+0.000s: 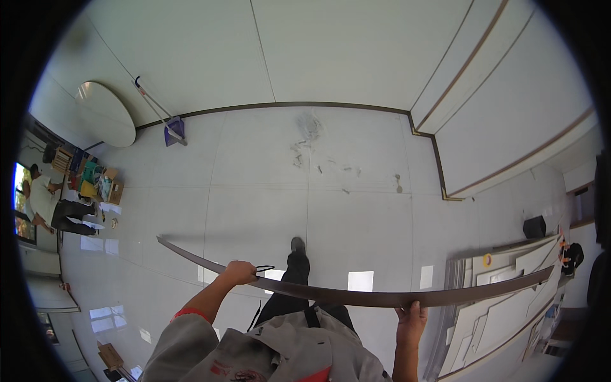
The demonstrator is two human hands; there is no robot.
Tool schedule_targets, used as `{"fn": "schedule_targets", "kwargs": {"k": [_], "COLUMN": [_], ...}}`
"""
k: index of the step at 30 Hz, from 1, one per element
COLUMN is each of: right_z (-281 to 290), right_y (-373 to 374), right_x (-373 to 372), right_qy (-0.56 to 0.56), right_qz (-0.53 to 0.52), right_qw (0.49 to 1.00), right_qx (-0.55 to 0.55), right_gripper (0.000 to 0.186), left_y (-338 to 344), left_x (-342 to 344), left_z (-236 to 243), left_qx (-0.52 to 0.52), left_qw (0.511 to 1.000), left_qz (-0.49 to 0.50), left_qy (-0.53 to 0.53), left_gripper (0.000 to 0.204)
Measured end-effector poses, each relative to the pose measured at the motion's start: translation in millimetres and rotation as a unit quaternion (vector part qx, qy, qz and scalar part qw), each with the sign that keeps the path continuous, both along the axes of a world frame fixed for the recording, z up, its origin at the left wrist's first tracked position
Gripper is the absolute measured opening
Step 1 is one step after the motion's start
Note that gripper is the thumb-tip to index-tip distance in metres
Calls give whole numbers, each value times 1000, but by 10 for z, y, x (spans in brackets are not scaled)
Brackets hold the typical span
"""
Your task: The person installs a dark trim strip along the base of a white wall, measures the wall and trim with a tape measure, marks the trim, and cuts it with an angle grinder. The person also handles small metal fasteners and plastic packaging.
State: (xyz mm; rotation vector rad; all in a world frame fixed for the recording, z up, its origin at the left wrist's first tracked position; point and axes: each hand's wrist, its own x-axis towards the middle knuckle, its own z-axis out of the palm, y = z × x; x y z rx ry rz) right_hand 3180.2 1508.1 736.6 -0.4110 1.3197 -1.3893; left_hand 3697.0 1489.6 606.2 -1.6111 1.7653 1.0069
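Note:
A long dark brown trim strip (356, 297) stretches across in front of my body and looks curved in this view. My left hand (240, 272) is closed over it left of my waist. A thin black loop (265, 268) shows beside that hand; what it belongs to, I cannot tell. Farther right, my right hand (412, 317) grips the strip's lower edge between thumb and fingers. Both ends of the strip reach well past my hands, the right one over the stacked panels. Below it, my shoe (298, 244) is on the floor.
Glossy tiles (254, 165) hold scattered debris (310, 127) near the far wall. At the right lie stacked white panels (490, 325) with a tape roll (487, 260). A dustpan (174, 131) and round white board (107, 113) stand far left. Another person (48, 197) stands by boxes (114, 191).

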Motion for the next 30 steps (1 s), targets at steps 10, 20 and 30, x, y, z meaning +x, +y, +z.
{"fn": "schedule_targets", "kwargs": {"k": [10, 20, 30], "right_z": [-575, -1193, -1714], "right_y": [-2234, -3893, -5139], "right_x": [267, -13, 613], "right_qy": [51, 83, 247], "right_qz": [-84, -80, 262], "right_qw": [990, 966, 819], "right_qx": [101, 232, 446], "right_gripper": [28, 33, 32], "left_y": [-2526, -4344, -5376], "left_x": [399, 209, -61], "left_z": [-1033, -1482, -2852], "left_qx": [26, 34, 45], "left_qw": [971, 980, 969], "left_qz": [182, 136, 108], "left_qy": [155, 140, 216], "left_gripper": [44, 42, 37]}}
